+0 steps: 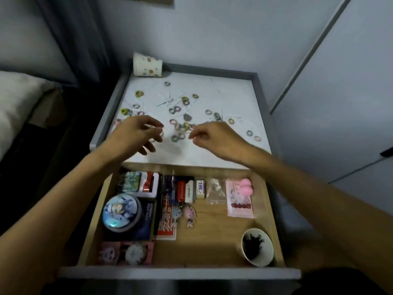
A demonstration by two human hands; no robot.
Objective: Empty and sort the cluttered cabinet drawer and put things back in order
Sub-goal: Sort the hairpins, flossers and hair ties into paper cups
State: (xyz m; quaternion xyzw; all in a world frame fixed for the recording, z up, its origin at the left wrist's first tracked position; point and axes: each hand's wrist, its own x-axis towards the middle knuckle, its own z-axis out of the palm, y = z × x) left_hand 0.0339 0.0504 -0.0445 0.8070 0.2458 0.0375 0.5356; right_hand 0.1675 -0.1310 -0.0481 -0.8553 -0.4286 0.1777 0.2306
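**Both hands over the scattered hair ties**

The left hand point(136, 133) hovers with bent, spread fingers; I cannot tell whether it holds anything. Between and beyond the hands, hair ties point(179, 126) lie strewn on the cabinet top point(212, 90). The right hand point(214, 138) pinches one thin tie point(191, 129) at its fingertips. Below both wrists the drawer point(212, 226) stands open, with a paper cup point(265, 254) under the right forearm.

Cabinet top point(223, 92) holds scattered hair ties point(176, 110), tipped cup point(147, 64).
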